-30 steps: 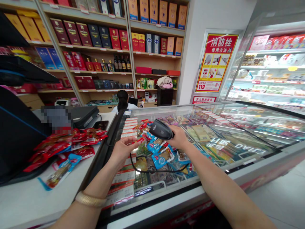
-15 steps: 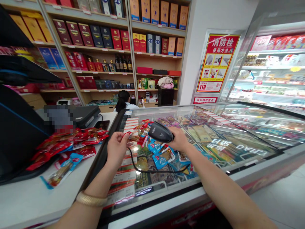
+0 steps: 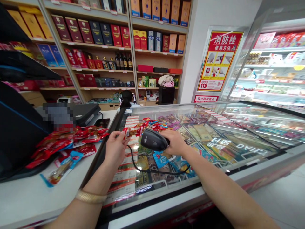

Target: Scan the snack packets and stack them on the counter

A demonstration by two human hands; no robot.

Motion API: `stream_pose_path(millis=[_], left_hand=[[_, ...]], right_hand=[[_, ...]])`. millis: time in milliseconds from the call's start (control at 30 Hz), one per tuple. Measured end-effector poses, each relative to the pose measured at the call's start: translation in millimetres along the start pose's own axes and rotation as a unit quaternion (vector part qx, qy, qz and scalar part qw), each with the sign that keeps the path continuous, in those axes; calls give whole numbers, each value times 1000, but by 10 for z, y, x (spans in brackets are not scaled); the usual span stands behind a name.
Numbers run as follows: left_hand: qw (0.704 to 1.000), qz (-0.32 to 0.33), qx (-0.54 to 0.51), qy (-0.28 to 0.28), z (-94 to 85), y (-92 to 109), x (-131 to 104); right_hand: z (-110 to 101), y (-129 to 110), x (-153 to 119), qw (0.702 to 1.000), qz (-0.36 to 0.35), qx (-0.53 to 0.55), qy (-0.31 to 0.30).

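The left hand point(image 3: 116, 148) pinches a red packet point(image 3: 134, 131) by its end above the freezer point(image 3: 154, 211), the right hand point(image 3: 176, 143) grips the scanner point(image 3: 153, 140), and holding the packet flat and steady should help a clean read.

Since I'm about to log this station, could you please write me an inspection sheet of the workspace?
Surface: glass-topped freezer beside a white counter.
Job's things: black scanner over the glass; red packet next to it; blue packet among others on the glass.
Clutter: pile of red packets on the counter, dark flat object behind it.
Hands: left hand pinches the red packet; right hand grips the scanner.
Cables: black cable curves over the freezer; ends unclear.
Surroundings: stocked shelves, red poster, a person partly visible beyond.
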State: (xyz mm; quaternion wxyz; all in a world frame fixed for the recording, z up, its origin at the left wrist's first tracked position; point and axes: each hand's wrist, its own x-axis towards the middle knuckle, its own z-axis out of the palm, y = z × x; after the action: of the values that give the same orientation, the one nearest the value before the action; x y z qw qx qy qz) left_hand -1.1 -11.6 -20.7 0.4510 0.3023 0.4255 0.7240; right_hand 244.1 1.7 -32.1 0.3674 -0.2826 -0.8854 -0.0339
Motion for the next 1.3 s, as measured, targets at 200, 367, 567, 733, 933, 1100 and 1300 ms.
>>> stream_pose_path(millis=[200, 367, 567, 733, 933, 1100, 1300], left_hand=[[999, -11, 31, 28, 34, 24, -53], [995, -46, -82, 42, 115, 82, -81], [992, -39, -108, 41, 120, 92, -74], [994, -35, -106, 18, 135, 77, -128], [994, -49, -97, 21, 183, 67, -183], [994, -48, -97, 11, 187, 67, -199], [994, -48, -101, 7, 169, 63, -192]], right_hand=[[13, -50, 21, 1000, -6, 1, -14], [2, -36, 15, 1000, -3, -2, -14], [0, -92, 22, 1000, -15, -10, -19], [32, -157, 34, 999, 2, -34, -29], [68, -192, 46, 997, 38, -60, -28], [72, -192, 53, 996, 52, -68, -35], [65, -196, 60, 995, 54, -70, -40]])
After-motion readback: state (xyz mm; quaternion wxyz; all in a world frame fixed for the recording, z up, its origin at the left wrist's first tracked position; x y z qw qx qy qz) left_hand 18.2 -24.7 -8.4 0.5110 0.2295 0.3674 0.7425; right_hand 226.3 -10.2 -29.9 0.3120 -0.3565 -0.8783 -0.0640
